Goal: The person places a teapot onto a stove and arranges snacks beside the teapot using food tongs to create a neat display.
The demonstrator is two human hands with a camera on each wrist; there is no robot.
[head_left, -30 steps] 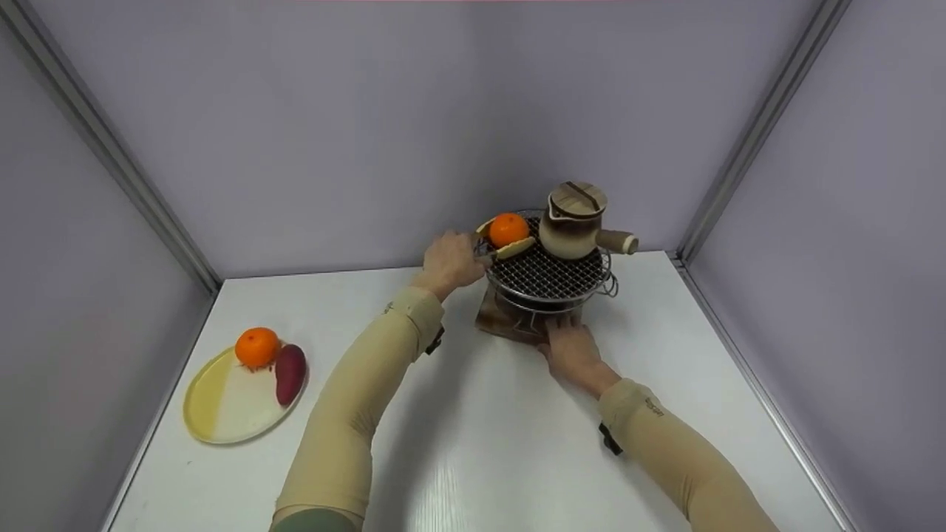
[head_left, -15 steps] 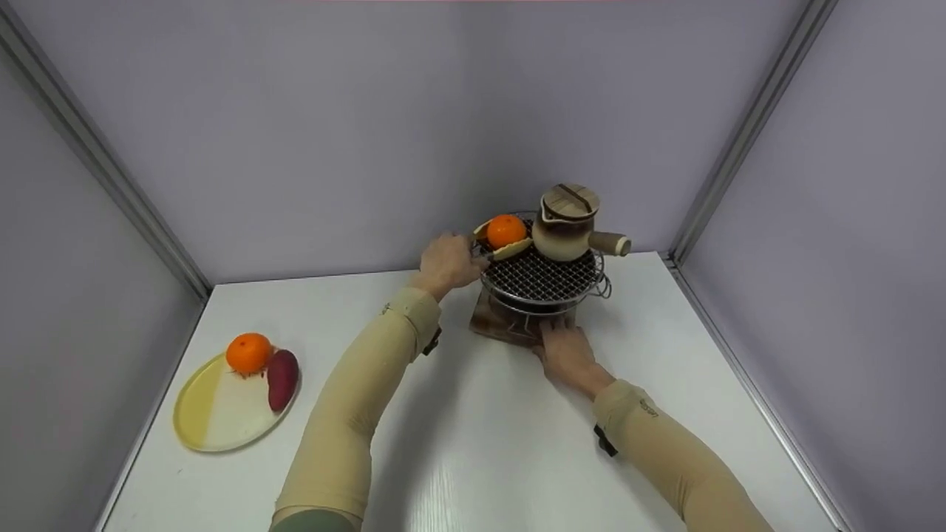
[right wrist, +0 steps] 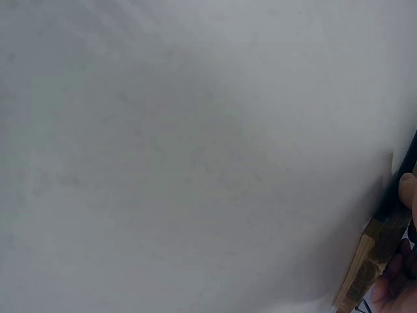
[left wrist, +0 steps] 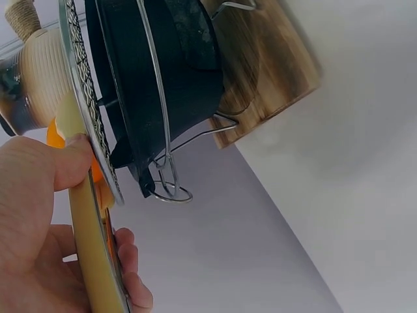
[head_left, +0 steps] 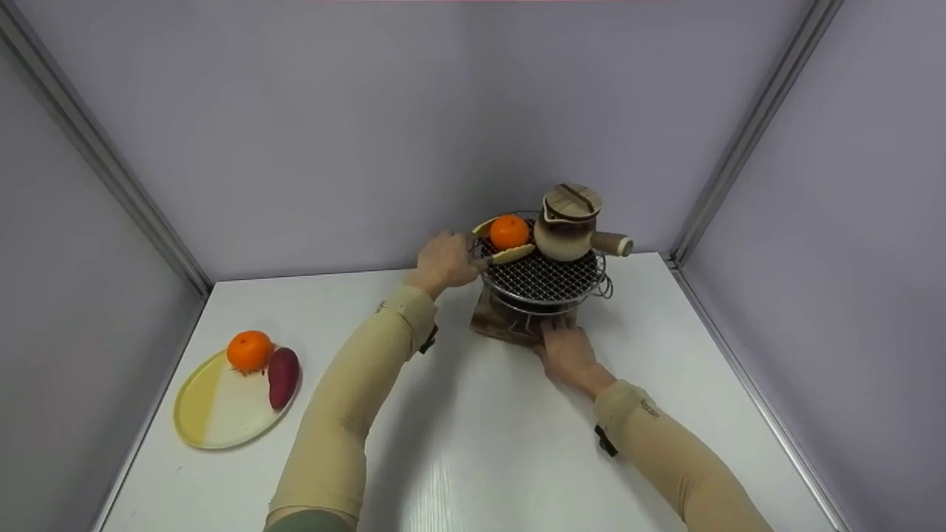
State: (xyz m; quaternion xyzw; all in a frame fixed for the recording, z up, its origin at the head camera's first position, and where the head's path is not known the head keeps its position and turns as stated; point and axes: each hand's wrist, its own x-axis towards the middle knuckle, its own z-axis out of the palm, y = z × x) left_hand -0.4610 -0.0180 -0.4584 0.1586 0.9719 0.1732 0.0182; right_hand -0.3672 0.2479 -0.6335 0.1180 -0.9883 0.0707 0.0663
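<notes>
My left hand (head_left: 447,262) grips yellow tongs (head_left: 510,255), which clasp an orange (head_left: 509,231) over the left rim of a round wire grill (head_left: 543,277). In the left wrist view my fingers (left wrist: 32,228) curl round the tongs (left wrist: 94,261), with a sliver of the orange (left wrist: 55,134) showing beside the grill mesh (left wrist: 81,111). A brown clay teapot (head_left: 567,225) with a side handle stands on the grill's far side. My right hand (head_left: 567,355) rests with fairly straight fingers against the front of the stove's wooden base (head_left: 497,325). Only its fingertips (right wrist: 407,189) show beside the base (right wrist: 371,261).
A yellow-and-white plate (head_left: 214,414) at the table's left holds a second orange (head_left: 249,350) and a purple sweet potato (head_left: 283,377). The black stove bowl (left wrist: 163,85) sits in a wire stand under the grill. Grey walls close in on three sides.
Both hands keep their places and the orange stays in the tongs at the grill's left rim. Only the view has shifted slightly.
</notes>
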